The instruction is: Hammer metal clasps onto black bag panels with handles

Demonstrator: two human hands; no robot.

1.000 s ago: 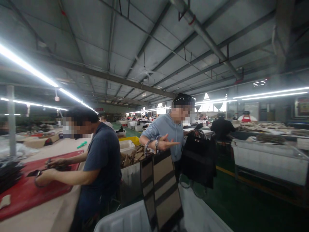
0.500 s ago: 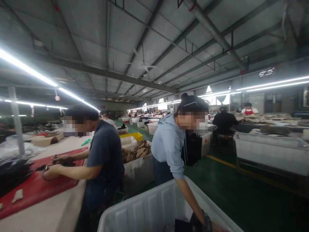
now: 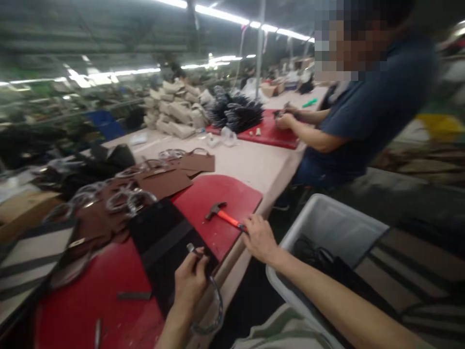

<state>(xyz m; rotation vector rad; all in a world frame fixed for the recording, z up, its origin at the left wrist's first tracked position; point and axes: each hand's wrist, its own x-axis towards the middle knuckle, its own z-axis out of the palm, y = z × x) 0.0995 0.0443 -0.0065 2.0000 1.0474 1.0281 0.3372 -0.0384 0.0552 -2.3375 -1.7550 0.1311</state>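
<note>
My left hand [image 3: 189,281] is closed in a pinch around a dark, plastic-wrapped bag handle [image 3: 220,305], which curves down past the table edge. A short pale end of it sticks out above my fingers. Under and beside that hand lies a black panel [image 3: 165,242], with a wide band across it. My right hand [image 3: 259,237] grips the end of a claw hammer [image 3: 228,219], its orange handle pointing to me and its dark head resting on the red board [image 3: 236,189]. Part of the handle's end is hidden by my fingers.
Brown panels [image 3: 165,184] with plastic-wrapped handles lie on the left of the table. A white bin [image 3: 334,218] with dark pieces stands on my right. A co-worker [image 3: 374,106] works at another red board [image 3: 276,133], near piles of beige [image 3: 174,111] and black pieces [image 3: 236,111].
The view has swung left and down from the aisle to the table. A person reaching into the white bin is out of view. My hands now show, holding the handle and hammer.
</note>
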